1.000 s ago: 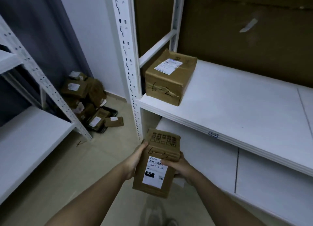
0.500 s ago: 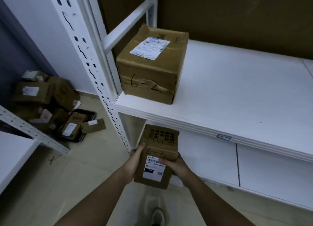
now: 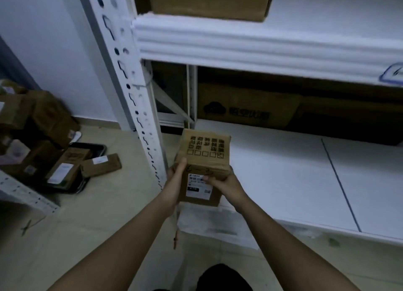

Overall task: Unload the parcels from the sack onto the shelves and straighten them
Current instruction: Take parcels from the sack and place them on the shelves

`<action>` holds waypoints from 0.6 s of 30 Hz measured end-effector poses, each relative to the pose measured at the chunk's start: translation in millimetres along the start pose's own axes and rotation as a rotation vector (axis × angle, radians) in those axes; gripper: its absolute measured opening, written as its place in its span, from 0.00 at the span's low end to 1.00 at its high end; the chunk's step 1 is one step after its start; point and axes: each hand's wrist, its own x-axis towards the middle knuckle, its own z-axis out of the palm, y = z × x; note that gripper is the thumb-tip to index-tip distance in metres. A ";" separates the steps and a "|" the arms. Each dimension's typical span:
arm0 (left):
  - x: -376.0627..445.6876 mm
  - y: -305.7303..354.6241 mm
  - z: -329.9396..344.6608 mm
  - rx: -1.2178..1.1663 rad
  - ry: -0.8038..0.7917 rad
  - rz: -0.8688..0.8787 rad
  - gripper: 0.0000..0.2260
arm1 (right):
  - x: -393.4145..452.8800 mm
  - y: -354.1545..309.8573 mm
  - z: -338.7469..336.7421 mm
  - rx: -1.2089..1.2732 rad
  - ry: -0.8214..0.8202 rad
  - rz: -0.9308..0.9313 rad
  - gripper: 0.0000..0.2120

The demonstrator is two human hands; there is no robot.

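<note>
A small brown parcel with a white label and "6-2" written on it is held between both hands at the front left corner of the low white shelf. My left hand grips its left side, thumb on top. On its right side my right hand grips it, fingers over the label. A bigger brown parcel stands on the upper shelf, cut off by the top edge. Several more parcels lie piled on the floor at the left.
A white perforated upright stands just left of the held parcel. A large printed carton fills the back of the low shelf. Part of another white rack shows at the left. A black tray lies under the floor pile.
The view has dropped and closed in on the low shelf; the upper shelf and its parcel now sit at the top. Both hands have carried the held parcel forward over the low shelf's corner.
</note>
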 end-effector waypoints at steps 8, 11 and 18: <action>63.6 -63.7 -13.9 -0.043 0.032 0.026 0.38 | 22.4 64.8 19.4 -0.065 0.064 -0.086 0.26; 74.5 -75.4 -19.3 -0.078 0.016 0.038 0.39 | 25.8 80.5 27.4 -0.063 0.081 -0.091 0.24; 76.8 -83.2 -25.2 -0.314 -0.035 0.003 0.39 | 27.8 103.1 38.4 -0.117 0.144 -0.081 0.28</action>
